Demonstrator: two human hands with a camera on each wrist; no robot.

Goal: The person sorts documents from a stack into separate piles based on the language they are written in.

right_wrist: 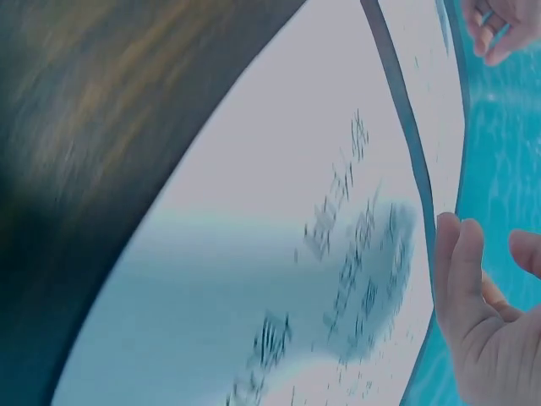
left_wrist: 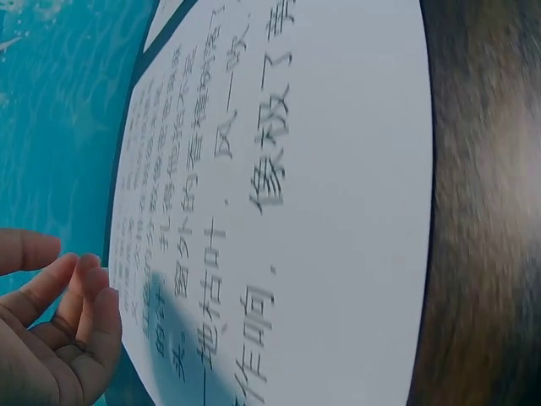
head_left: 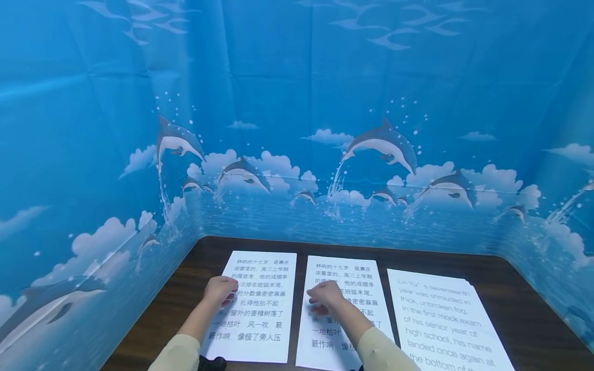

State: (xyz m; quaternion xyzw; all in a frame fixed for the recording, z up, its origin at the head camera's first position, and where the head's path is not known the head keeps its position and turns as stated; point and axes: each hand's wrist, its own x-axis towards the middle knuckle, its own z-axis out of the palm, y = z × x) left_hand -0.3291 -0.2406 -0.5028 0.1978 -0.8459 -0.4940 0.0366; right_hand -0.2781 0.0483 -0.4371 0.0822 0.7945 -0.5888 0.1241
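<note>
My left hand (head_left: 220,289) hovers over the left edge of a white sheet printed with Chinese text (head_left: 260,351), its fingers loosely bent with nothing between them. In the left wrist view, a gap separates the thumb from the curled fingertips of the left hand (left_wrist: 63,330). Over a second sheet of Chinese text (head_left: 306,355), in the middle, is my right hand (head_left: 326,296), covering some of the lines. The right wrist view shows the right hand (right_wrist: 494,326) holding nothing, its fingers relaxed and the thumb apart. Both hands cast shadows on the paper.
To the right lies a third sheet, printed in English (head_left: 445,319), with another paper corner showing beneath it. All the sheets lie on a dark wood-grain table (head_left: 176,281). A blue backdrop with dolphins and clouds (head_left: 278,103) stands along the table's back and sides.
</note>
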